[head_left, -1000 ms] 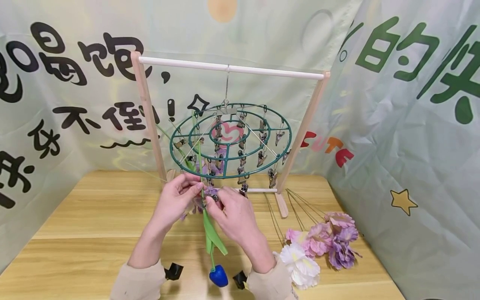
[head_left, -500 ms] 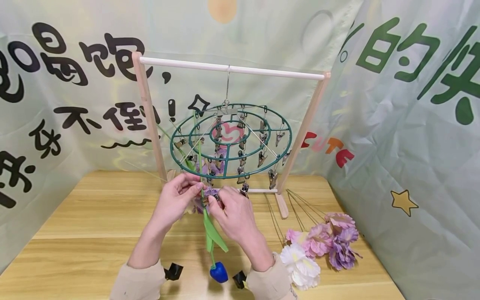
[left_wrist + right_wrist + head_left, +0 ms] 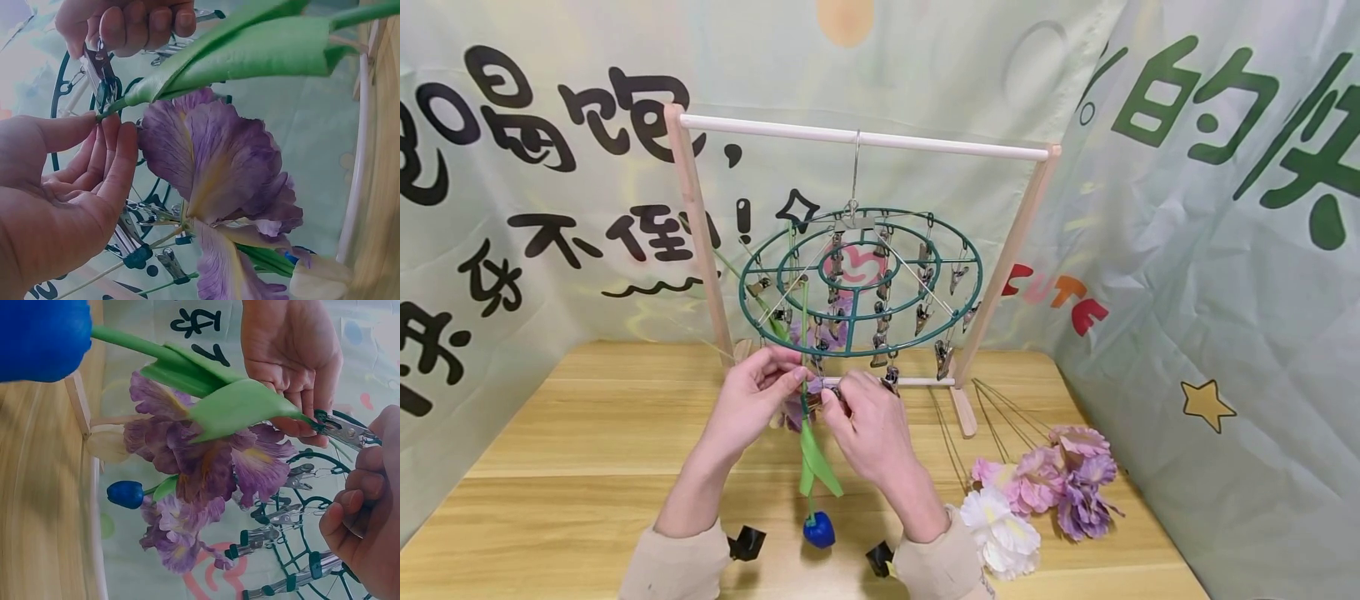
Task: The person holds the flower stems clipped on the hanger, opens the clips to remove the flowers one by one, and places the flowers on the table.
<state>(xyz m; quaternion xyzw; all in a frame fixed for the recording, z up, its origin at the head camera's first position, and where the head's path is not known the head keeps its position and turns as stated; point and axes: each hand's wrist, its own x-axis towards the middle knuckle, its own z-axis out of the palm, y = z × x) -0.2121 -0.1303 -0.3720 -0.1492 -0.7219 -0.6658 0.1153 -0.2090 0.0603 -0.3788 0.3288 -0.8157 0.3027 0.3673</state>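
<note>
A blue tulip with green leaves hangs flower-down below the green ring hanger. My left hand pinches its green stem between thumb and fingertips, above the leaves. Close beside it, my right hand grips a metal clip by its handle end. In the right wrist view the clip's dark-tipped jaws meet the stem next to my left fingertips. Whether they have closed around it cannot be made out. A purple iris hangs behind the stem, clear in both wrist views.
The hanger hooks over the white bar of a wooden stand. Several clips dangle from its rings. A second blue tulip hangs behind. Pink, purple and white flowers lie on the table's right side. Printed cloth encloses the table.
The tulip's blue head has swung left and a little upward, with its leaves and stem shifting left too. Both hands stay nearly in place, the right moving very slightly right.
</note>
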